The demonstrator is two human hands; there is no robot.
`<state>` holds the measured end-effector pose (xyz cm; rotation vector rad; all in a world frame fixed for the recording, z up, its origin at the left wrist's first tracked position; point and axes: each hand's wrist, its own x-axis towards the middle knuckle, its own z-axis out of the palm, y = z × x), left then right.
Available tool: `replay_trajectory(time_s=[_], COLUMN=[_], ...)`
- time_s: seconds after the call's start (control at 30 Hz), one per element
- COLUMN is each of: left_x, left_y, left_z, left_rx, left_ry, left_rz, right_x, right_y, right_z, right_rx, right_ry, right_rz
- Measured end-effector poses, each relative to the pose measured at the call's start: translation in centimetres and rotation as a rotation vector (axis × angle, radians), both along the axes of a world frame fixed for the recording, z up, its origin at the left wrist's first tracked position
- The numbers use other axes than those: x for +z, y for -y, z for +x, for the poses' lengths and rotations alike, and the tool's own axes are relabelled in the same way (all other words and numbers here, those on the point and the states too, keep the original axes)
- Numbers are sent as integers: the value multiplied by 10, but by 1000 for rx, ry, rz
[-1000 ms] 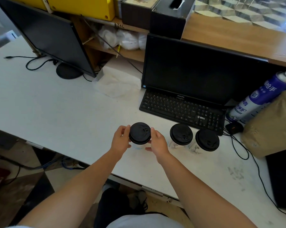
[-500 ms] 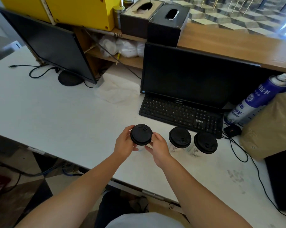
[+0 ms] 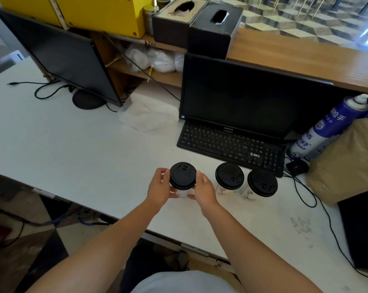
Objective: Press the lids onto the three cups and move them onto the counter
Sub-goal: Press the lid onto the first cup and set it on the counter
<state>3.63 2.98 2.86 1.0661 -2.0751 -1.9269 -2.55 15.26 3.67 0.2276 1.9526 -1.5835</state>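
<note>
Three clear cups with black lids are on or just over the white table [image 3: 77, 149]. The left cup [image 3: 183, 175] is held between my left hand [image 3: 160, 188] and my right hand [image 3: 203, 190], fingers wrapped around its sides below the lid. The middle cup [image 3: 229, 176] and the right cup [image 3: 262, 182] stand upright side by side just right of my hands, in front of the keyboard. The wooden counter [image 3: 295, 58] runs behind the monitor, higher than the table.
A black keyboard [image 3: 229, 144] and a Philips monitor [image 3: 248, 96] stand right behind the cups. A second monitor [image 3: 60, 58] is at the left. A blue spray can [image 3: 324, 127], a brown bag [image 3: 348, 159] and cables lie at the right. Two tissue boxes [image 3: 214, 26] sit on the counter.
Both hands have shifted a little lower on the left cup and hold it closer around the sides. The view has tilted up slightly. The other two cups have not moved.
</note>
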Motion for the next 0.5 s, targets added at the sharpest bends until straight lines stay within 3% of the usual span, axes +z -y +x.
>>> replay_trajectory(time_s=[0.13,0.23,0.3,0.5], left_x=[0,0,4,9], left_y=[-6,-3,-2,-2], left_z=[1,-1,0,2], left_rx=[-107,-163,-148,78], left_ry=[-43,-67,-77,-43], left_rz=[-257,-394,-407,-186], right_x=[2,5,5,1], right_y=[-5,-6,-7,-7], right_z=[1,-1,-1,4], right_rx=[78,172,169,-134], right_ry=[-71,-335,-426,60], right_rz=[112,328,363,-144])
